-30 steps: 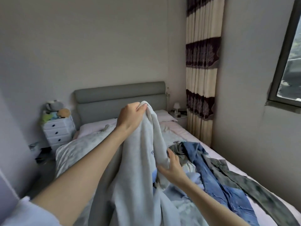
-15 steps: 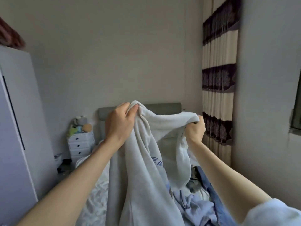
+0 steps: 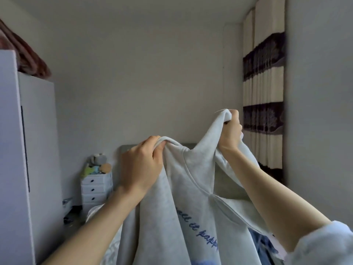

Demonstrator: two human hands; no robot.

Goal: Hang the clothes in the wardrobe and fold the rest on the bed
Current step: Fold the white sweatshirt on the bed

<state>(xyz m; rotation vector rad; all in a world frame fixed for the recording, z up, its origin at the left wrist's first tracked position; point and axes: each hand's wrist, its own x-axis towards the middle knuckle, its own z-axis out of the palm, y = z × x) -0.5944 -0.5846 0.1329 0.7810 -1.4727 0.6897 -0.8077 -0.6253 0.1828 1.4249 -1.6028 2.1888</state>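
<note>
Fingers (image 3: pixel 156 146) of left hand (image 3: pixel 141 165) bunch grey hoodie (image 3: pixel 191 197) at shoulder; right hand (image 3: pixel 230 134) grips hood edge at 2 o'clock, higher. Hoodie hangs down between hands over bed; wardrobe (image 3: pixel 28 150) at 9 o'clock, nearer left hand.

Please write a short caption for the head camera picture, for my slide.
Both hands, left and right, hold up a light grey sweatshirt over the bed.

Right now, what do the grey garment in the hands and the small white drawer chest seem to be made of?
Grey garment: probably soft cotton fleece or jersey; matte, drapes in heavy folds, stitched seam, blue script lettering. Both hands, left and right, grip it.
White drawer chest: seemingly painted wood or board, possibly plastic; smooth white fronts, small dark knobs.
</note>
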